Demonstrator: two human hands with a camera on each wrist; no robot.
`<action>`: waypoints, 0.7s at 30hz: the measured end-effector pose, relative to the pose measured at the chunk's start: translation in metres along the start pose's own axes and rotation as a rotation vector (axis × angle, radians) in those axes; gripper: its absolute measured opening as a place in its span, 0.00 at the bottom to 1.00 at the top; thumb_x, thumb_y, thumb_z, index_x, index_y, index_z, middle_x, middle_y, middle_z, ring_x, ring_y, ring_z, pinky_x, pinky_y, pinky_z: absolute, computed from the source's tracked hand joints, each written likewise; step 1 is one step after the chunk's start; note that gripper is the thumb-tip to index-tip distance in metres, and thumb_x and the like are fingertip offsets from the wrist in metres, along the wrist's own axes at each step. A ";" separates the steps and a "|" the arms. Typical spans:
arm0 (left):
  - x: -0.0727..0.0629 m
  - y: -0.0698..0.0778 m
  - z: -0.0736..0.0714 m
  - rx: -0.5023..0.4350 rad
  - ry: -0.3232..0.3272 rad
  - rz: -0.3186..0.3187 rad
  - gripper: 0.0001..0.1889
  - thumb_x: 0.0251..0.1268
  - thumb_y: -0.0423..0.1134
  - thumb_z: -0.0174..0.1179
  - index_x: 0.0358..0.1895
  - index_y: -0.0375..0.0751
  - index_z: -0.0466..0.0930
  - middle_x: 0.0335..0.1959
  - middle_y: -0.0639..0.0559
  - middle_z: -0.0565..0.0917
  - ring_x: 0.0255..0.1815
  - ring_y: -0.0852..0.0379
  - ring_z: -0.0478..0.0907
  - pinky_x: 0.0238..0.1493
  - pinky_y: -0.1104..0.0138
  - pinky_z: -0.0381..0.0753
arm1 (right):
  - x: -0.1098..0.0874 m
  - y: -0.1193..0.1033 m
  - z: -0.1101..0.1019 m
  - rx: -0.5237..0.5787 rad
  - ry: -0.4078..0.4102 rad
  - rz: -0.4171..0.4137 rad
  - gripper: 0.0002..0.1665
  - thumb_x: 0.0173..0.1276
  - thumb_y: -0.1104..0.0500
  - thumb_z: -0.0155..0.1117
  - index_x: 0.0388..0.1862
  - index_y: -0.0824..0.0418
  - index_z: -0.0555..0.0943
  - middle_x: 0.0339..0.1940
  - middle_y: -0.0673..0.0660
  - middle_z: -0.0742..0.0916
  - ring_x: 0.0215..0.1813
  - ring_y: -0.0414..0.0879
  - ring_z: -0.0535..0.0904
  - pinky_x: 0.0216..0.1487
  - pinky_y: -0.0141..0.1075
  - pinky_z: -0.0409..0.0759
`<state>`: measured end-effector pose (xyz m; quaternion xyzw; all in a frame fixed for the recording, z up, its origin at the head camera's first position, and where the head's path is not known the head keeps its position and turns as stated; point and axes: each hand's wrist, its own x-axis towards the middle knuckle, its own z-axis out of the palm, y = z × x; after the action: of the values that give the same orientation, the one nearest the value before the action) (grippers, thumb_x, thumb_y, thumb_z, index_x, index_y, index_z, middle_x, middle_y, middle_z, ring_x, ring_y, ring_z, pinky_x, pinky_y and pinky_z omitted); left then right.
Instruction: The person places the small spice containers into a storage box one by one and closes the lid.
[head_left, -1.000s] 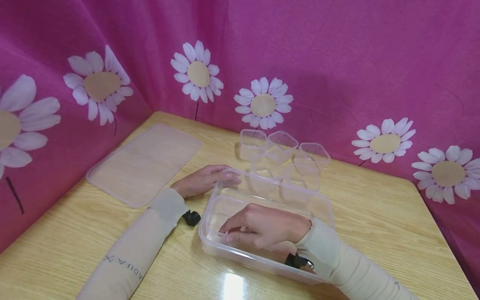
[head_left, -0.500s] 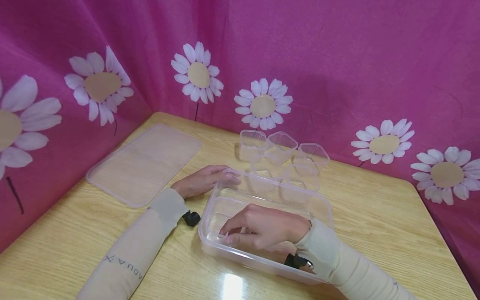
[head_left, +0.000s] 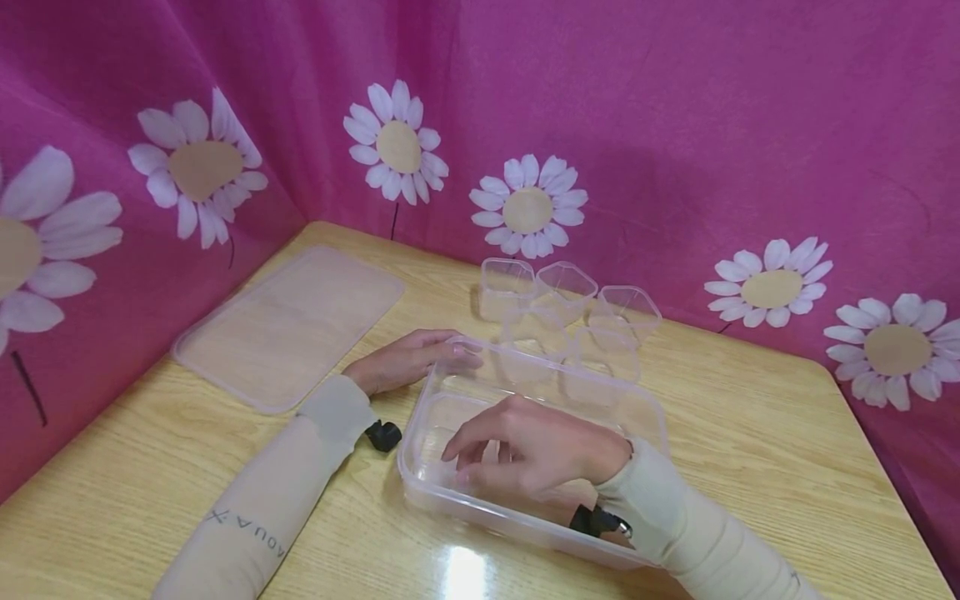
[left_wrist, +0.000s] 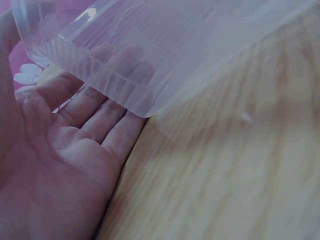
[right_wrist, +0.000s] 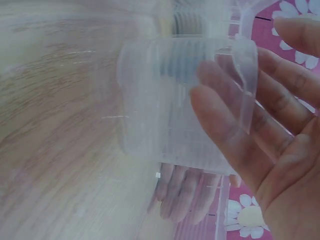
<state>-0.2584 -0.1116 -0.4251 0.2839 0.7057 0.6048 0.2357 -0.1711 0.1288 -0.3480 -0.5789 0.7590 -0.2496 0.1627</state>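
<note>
A large clear plastic box stands on the table in the head view. My left hand rests against its far left corner, fingers straight. Through the wall in the left wrist view, the fingertips show. Inside the box is my right hand, thumb and fingers spread apart near the left end. A small clear plastic cup stands there in the right wrist view. One digit lies in front of it and other fingers behind its rim, loosely and without a pinch. In the head view, the cup is mostly lost against the clear box.
Several small clear cups stand grouped behind the box, near the flowered pink cloth. A flat translucent lid lies at the left of the wooden table. Black wrist cameras sit at both cuffs.
My right hand has risen slightly and its thumb and fingers have spread, letting go of the small cup's rim. The left hand and the box have stayed in place.
</note>
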 end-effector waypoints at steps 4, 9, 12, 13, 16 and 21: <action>0.000 0.000 0.001 0.015 0.008 -0.008 0.23 0.83 0.45 0.46 0.70 0.36 0.76 0.72 0.43 0.78 0.74 0.47 0.75 0.80 0.48 0.68 | -0.001 -0.001 -0.002 0.002 0.048 -0.027 0.12 0.74 0.56 0.64 0.52 0.58 0.87 0.41 0.46 0.92 0.43 0.27 0.85 0.39 0.22 0.85; 0.000 0.000 0.001 0.016 0.008 -0.006 0.23 0.84 0.45 0.45 0.69 0.37 0.76 0.72 0.43 0.78 0.74 0.46 0.75 0.81 0.48 0.67 | -0.002 -0.001 -0.004 -0.004 0.090 -0.022 0.12 0.74 0.56 0.66 0.51 0.57 0.88 0.42 0.46 0.92 0.42 0.27 0.85 0.36 0.25 0.86; 0.000 0.001 0.001 0.021 0.009 -0.012 0.23 0.84 0.46 0.46 0.69 0.37 0.77 0.72 0.44 0.78 0.74 0.46 0.74 0.81 0.47 0.66 | -0.003 -0.001 -0.006 0.002 0.111 -0.017 0.11 0.74 0.56 0.65 0.50 0.57 0.88 0.41 0.46 0.92 0.41 0.27 0.85 0.36 0.25 0.86; 0.000 0.002 0.001 0.028 0.011 -0.016 0.23 0.84 0.47 0.46 0.69 0.38 0.77 0.73 0.45 0.78 0.75 0.47 0.74 0.81 0.47 0.66 | -0.003 -0.002 -0.006 0.010 0.116 -0.014 0.11 0.74 0.56 0.66 0.50 0.57 0.88 0.41 0.46 0.92 0.40 0.27 0.85 0.36 0.24 0.85; -0.001 0.003 0.001 0.049 0.015 -0.025 0.23 0.83 0.48 0.46 0.69 0.40 0.78 0.73 0.47 0.77 0.76 0.47 0.73 0.82 0.47 0.65 | -0.003 -0.002 -0.008 0.017 0.132 -0.008 0.10 0.73 0.57 0.67 0.49 0.56 0.88 0.40 0.46 0.92 0.40 0.27 0.85 0.37 0.22 0.84; -0.001 0.002 0.001 0.027 0.012 -0.022 0.24 0.84 0.47 0.46 0.71 0.38 0.75 0.74 0.44 0.76 0.76 0.46 0.73 0.81 0.47 0.66 | -0.003 -0.002 -0.008 -0.004 0.153 -0.014 0.09 0.72 0.58 0.67 0.48 0.56 0.89 0.39 0.46 0.92 0.37 0.27 0.84 0.36 0.21 0.84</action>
<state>-0.2566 -0.1111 -0.4233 0.2757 0.7183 0.5943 0.2343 -0.1734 0.1329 -0.3401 -0.5640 0.7656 -0.2925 0.1013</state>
